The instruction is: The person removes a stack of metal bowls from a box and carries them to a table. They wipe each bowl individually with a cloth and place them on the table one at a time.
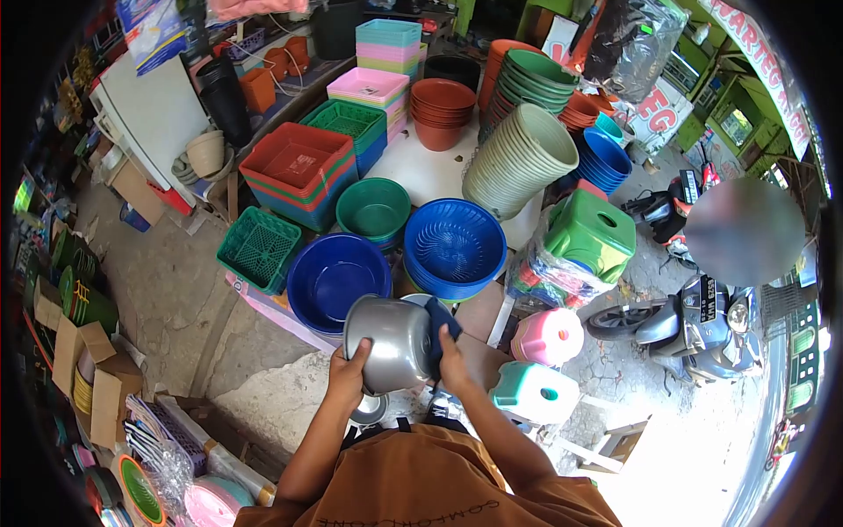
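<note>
A silver metal pot (392,350) is held tilted on its side in front of my body. My left hand (349,376) grips it near the rim, thumb on the outer wall. My right hand (453,362) is closed on a dark blue cloth (439,332), which lies against the pot's right end. Part of the cloth is hidden behind the fingers. Just beyond the pot stand a dark blue basin (338,279) and a stack of blue strainer baskets (455,246). Another metal pot (371,409) shows partly below the held one.
Stacked cream buckets (518,162), red baskets (294,158) and a green basket (260,249) crowd the display table. Pink (548,335) and teal-white stools (534,392) stand to the right, with a parked motorcycle (694,321) beyond. A cardboard box (97,378) sits at left.
</note>
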`<state>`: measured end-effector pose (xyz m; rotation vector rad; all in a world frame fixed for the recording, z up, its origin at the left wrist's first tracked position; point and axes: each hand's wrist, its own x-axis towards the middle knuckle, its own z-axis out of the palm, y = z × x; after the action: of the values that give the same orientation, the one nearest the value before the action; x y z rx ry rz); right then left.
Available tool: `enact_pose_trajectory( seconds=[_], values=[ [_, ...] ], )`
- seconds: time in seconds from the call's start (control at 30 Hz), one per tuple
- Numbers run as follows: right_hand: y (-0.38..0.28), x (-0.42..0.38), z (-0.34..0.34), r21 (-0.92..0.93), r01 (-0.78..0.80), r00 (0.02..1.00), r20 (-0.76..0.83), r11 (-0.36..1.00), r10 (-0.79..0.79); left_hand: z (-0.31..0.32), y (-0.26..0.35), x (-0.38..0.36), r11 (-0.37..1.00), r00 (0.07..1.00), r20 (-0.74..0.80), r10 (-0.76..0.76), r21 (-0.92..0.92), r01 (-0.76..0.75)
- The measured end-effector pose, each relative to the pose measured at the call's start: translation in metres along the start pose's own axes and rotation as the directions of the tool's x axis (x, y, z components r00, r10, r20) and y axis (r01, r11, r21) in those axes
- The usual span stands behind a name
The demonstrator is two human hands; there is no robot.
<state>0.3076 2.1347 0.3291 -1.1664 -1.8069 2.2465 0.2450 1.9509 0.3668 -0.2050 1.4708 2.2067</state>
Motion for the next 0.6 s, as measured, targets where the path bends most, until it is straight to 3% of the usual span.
enact_pose_trajectory(
  seconds=[0.07, 0.13, 0.17, 0.23, 0.33, 0.37, 0.4, 0.47, 0.53, 0.57, 0.6],
  values=[
    [0.035, -0.006, -0.003, -0.034, -0.043, 0.995, 0.087, 0.998, 0.046, 0.000, -0.009, 0.007, 1.000, 1.000, -0.018, -0.006, 0.017, 0.006],
    [0.066, -0.016, -0.005, -0.236, 0.137, 0.988, 0.098, 0.962, -0.117, -0.002, -0.024, 0.015, 0.991, 0.997, -0.068, 0.045, 0.131, -0.036],
    [0.069, -0.023, -0.006, -0.227, 0.126, 0.990, 0.087, 0.966, -0.108, -0.002, -0.030, 0.017, 0.983, 0.996, -0.086, 0.040, 0.181, -0.024],
    [0.058, -0.044, -0.011, 0.043, 0.221, 0.973, 0.055, 0.974, -0.224, 0.001, -0.036, 0.018, 0.985, 0.995, -0.093, 0.043, 0.169, -0.027],
    [0.011, -0.072, -0.045, 0.049, 0.160, 0.981, 0.101, 0.986, -0.164, 0.012, -0.045, 0.008, 0.983, 0.995, -0.085, 0.048, 0.181, -0.032],
    [0.015, -0.069, -0.057, -0.117, 0.015, 0.999, -0.036, 0.993, -0.020, 0.015, -0.051, 0.005, 0.957, 0.998, -0.021, 0.056, 0.287, -0.048],
    [0.017, -0.063, -0.072, -0.018, 0.107, 0.994, 0.036, 0.994, -0.106, 0.017, -0.058, 0.001, 0.920, 0.997, 0.043, 0.058, 0.386, -0.070],
    [-0.009, -0.065, -0.093, -0.030, 0.167, 0.986, 0.027, 0.985, -0.167, 0.025, -0.074, -0.008, 0.875, 0.992, 0.115, 0.055, 0.473, -0.103],
    [-0.008, -0.059, -0.116, -0.053, 0.089, 0.996, -0.002, 0.995, -0.089, 0.043, -0.080, -0.019, 0.502, 0.902, 0.429, -0.042, 0.790, -0.353],
    [-0.006, -0.055, -0.127, -0.158, 0.033, 0.998, 0.053, 0.987, -0.025, 0.047, -0.095, -0.021, 0.504, 0.902, 0.428, -0.054, 0.791, -0.346],
    [-0.005, -0.053, -0.134, -0.265, -0.013, 0.994, 0.104, 0.964, 0.042, 0.049, -0.118, -0.022, 0.399, 0.808, 0.583, -0.085, 0.763, -0.508]
  ],
)
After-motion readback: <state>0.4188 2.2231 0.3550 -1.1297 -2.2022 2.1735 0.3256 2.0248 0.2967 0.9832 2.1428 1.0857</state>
